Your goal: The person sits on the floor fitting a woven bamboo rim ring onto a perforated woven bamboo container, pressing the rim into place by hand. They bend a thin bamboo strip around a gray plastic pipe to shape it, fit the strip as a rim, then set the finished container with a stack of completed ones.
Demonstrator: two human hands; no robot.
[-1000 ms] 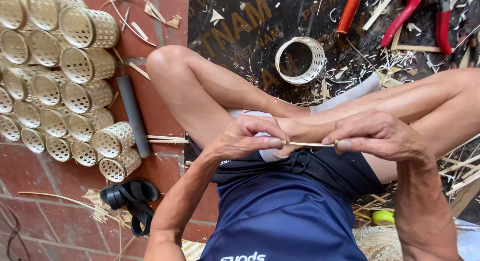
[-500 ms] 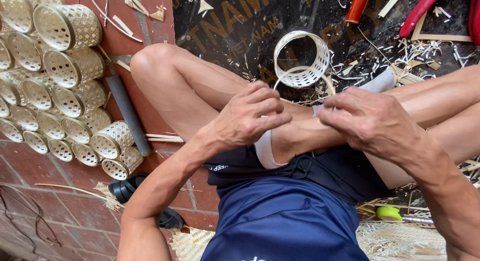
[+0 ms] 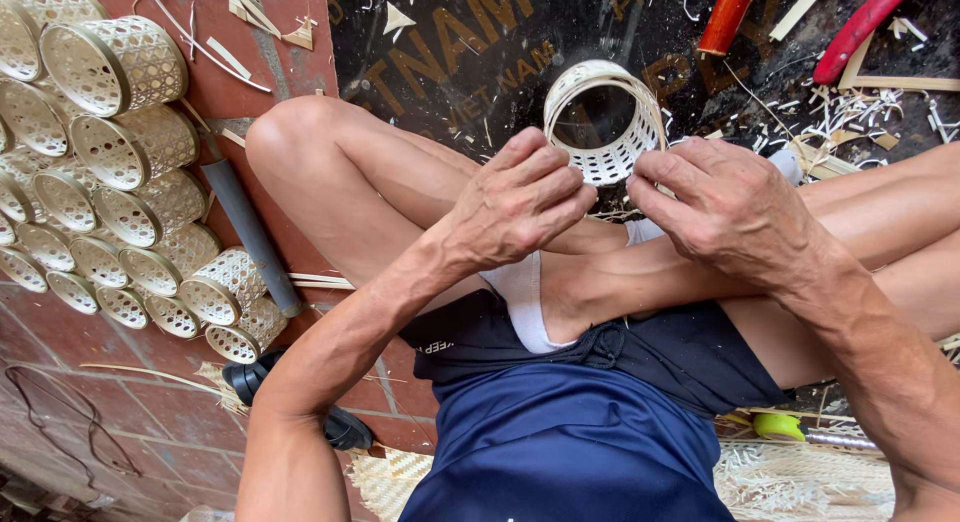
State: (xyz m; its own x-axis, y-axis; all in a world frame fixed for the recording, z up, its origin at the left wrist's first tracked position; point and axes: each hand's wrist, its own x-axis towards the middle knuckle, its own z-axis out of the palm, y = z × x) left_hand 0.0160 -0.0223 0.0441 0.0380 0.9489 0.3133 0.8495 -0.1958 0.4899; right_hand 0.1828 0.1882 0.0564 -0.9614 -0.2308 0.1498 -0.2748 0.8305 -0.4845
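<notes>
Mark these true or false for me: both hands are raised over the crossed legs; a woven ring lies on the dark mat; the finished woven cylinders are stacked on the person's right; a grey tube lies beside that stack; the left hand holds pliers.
1. Both hands, the left hand and the right hand, are over the crossed legs: true.
2. A woven ring lies on the dark mat: true.
3. The woven cylinders are stacked on the person's right: false, on the left.
4. A grey tube lies beside the stack: true.
5. The left hand holds pliers: false, no pliers in it.
</notes>
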